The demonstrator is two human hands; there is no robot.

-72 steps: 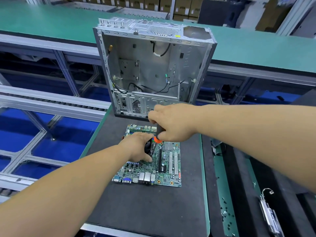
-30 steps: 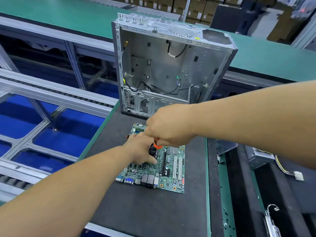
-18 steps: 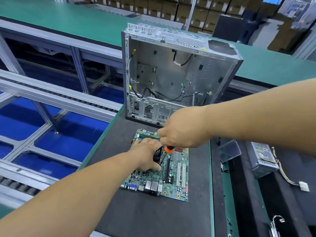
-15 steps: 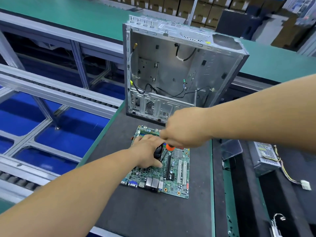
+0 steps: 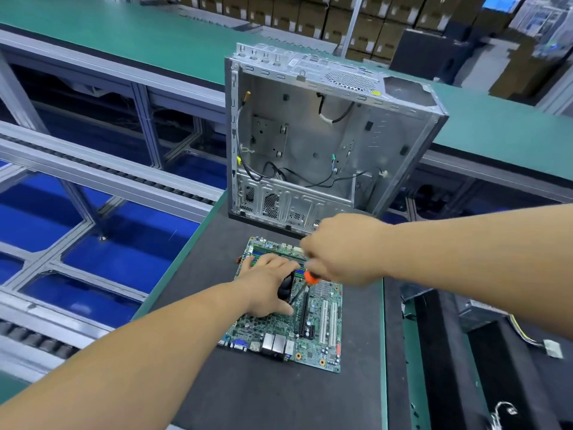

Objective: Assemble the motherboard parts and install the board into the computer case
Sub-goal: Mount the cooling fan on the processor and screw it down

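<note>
A green motherboard [image 5: 313,333] lies flat on a black mat [image 5: 273,395]. My left hand [image 5: 266,288] rests on a black cooler fan [image 5: 286,288] in the board's middle, covering most of it. My right hand [image 5: 344,251] grips a screwdriver with an orange collar [image 5: 311,277], its shaft angled down to the board beside the fan. Behind the board stands an open silver computer case [image 5: 325,141], its inside facing me, loose cables hanging in it.
The mat sits on a green-edged bench [image 5: 384,336]. Left of it run a roller conveyor rail [image 5: 102,172] and blue floor below. A cable with a white connector [image 5: 553,348] and dark trays lie to the right. Cardboard boxes are stacked far behind.
The view has shifted, so the case and board sit further right in the picture. Both hands stay on the fan and the screwdriver at the same place on the board.
</note>
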